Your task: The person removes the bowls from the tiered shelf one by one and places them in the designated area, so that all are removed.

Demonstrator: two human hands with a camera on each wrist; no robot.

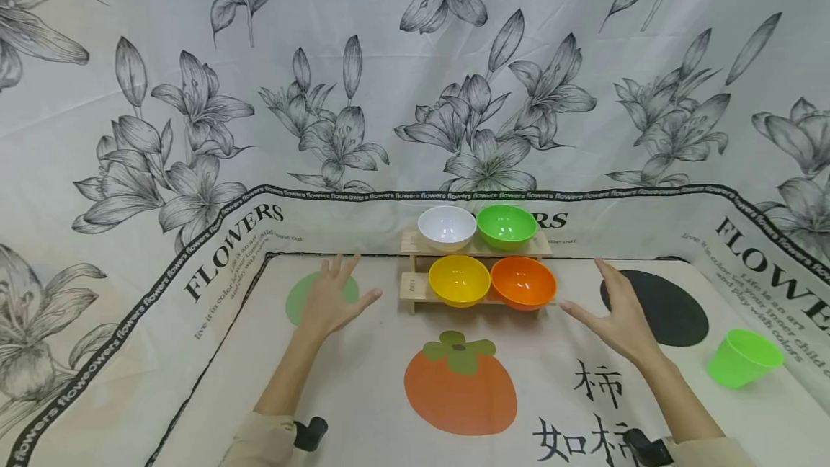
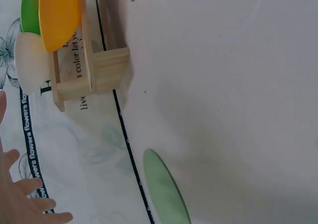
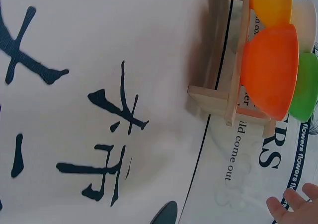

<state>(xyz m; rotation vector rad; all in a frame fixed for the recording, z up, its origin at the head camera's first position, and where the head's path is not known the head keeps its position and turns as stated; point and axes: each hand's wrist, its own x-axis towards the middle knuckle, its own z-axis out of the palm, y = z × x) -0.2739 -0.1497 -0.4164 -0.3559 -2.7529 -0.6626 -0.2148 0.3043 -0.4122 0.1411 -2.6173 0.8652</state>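
My left hand point(image 1: 333, 299) hovers with spread fingers over the printed green circle, left of a two-tier wooden rack point(image 1: 415, 287). To the rack's right, near the printed black oval, my right hand point(image 1: 620, 319) is also spread and holds nothing. On the upper tier sit a white bowl point(image 1: 447, 229) and a green bowl point(image 1: 507, 228). The lower tier carries a yellow bowl point(image 1: 459, 282) and an orange bowl point(image 1: 524, 284). Neither hand touches the rack or bowls. In the left wrist view, fingers point(image 2: 30, 186) show at the lower left edge.
A light green cup point(image 1: 744, 359) stands at the right side of the table, beyond my right hand. The white tablecloth point(image 1: 363, 380) bears a printed persimmon and dark characters. Behind the rack rises a flower-patterned cloth point(image 1: 389, 121).
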